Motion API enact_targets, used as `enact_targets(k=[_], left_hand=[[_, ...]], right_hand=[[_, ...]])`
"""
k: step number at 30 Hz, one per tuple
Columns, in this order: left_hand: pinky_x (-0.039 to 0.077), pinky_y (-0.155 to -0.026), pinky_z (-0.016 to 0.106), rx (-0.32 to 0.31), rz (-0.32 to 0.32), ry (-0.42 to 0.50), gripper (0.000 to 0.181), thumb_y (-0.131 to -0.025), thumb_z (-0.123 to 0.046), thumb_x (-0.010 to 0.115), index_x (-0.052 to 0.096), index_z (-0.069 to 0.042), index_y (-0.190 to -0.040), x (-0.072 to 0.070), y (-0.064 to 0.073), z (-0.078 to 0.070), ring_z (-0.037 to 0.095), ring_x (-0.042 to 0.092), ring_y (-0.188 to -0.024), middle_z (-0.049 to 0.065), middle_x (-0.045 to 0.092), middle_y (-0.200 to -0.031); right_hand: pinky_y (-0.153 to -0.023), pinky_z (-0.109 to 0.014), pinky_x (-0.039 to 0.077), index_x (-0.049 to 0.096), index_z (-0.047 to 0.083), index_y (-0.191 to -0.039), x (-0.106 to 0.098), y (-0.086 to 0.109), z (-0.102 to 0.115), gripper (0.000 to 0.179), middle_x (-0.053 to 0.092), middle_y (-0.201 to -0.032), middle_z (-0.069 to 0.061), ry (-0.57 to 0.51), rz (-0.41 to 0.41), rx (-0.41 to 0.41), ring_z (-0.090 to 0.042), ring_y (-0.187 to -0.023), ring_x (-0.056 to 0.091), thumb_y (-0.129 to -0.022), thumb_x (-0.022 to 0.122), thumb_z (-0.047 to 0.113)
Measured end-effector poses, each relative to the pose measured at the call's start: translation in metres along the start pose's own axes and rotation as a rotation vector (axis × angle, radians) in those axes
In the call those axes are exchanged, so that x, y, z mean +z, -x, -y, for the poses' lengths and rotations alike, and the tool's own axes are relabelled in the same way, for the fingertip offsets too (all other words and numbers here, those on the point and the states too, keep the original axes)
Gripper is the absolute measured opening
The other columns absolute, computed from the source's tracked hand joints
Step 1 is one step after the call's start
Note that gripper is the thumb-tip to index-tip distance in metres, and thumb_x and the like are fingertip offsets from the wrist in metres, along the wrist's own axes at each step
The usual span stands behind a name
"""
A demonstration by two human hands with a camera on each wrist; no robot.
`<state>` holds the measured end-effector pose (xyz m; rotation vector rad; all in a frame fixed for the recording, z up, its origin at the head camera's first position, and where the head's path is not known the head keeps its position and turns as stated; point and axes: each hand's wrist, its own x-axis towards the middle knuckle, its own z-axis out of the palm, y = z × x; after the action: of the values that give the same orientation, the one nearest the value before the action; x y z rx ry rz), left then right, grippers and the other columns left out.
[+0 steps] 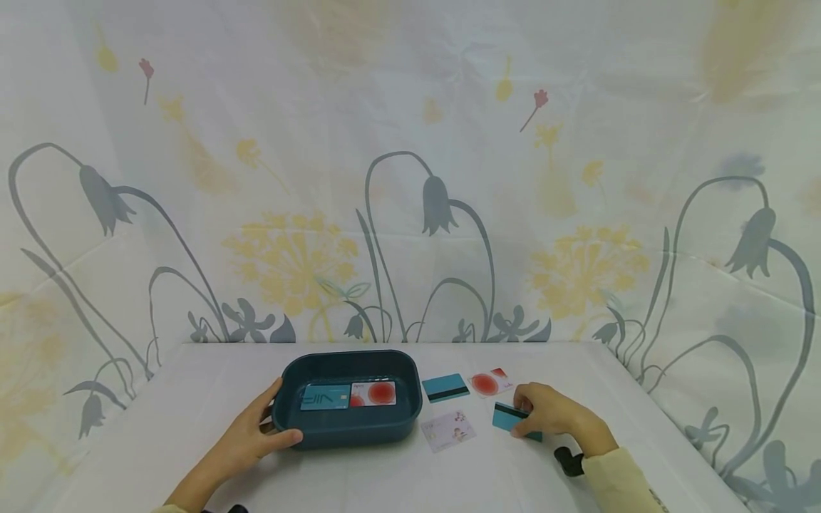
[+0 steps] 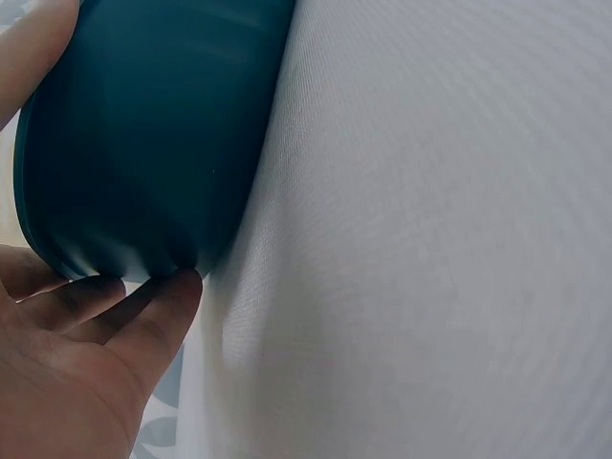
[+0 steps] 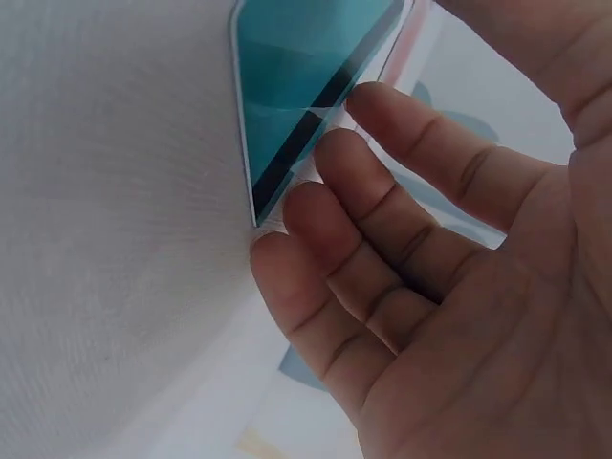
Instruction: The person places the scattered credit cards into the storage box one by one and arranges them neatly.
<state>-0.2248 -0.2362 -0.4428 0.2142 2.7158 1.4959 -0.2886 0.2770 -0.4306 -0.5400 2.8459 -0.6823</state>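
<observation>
A dark teal plastic tray [image 1: 359,436] stands on the white table, and my left hand [image 1: 246,431] grips its left end, thumb at the near corner and fingers against the end wall. In the left wrist view the fingertips [image 2: 177,292] press on the tray's wall. Inside lie a teal card [image 1: 321,399] with a chip and a white card with red circles [image 1: 378,393]. Right of the tray, my right hand [image 1: 554,413] pinches a teal magnetic-stripe card [image 1: 503,419] between thumb and fingers. The right wrist view shows this card [image 3: 287,57] at the fingertips, its dark stripe visible.
Between the tray and my right hand lie another teal striped card [image 1: 445,385], a white-and-red card [image 1: 490,383] and a pale pink printed card [image 1: 447,432]. A flower-printed cloth [image 1: 410,107] hangs behind the table.
</observation>
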Motion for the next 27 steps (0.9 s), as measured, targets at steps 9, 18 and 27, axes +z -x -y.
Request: enact_targets(k=[9,18,27], left_hand=[[0.044,-0.1,0.044,0.001,0.001,0.001,0.106,-0.078,-0.035,0.079,0.011,-0.002,-0.153,0.0004,0.0002,0.0007,0.049,0.032,-0.133,0.03,0.015,-0.153],[0.045,-0.099,0.044,-0.006,0.013,0.013,0.106,-0.079,-0.035,0.078,0.01,-0.002,-0.153,0.0003,-0.0009,0.0012,0.048,0.032,-0.133,0.029,0.014,-0.153],[0.046,-0.098,0.042,0.004,0.005,0.004,0.106,-0.078,-0.035,0.079,0.011,-0.001,-0.153,0.0004,-0.0019,0.0024,0.048,0.033,-0.132,0.03,0.016,-0.153]], right_hand=[[-0.075,-0.043,0.047,0.06,0.009,-0.093,-0.0064,0.0056,0.0055,0.043,0.055,-0.09,-0.005,0.039,0.021,0.064,-0.021,-0.082,0.05,-0.062,0.089,0.014],[-0.065,-0.034,0.041,0.056,0.005,-0.089,-0.0041,0.0054,0.0032,0.041,0.049,-0.08,-0.005,-0.002,0.012,0.073,-0.019,-0.075,0.046,-0.062,0.087,0.009],[-0.065,-0.033,0.039,0.052,0.005,-0.089,-0.0052,0.0072,0.0027,0.046,0.046,-0.08,-0.006,-0.001,0.001,0.072,-0.02,-0.076,0.044,-0.062,0.089,0.011]])
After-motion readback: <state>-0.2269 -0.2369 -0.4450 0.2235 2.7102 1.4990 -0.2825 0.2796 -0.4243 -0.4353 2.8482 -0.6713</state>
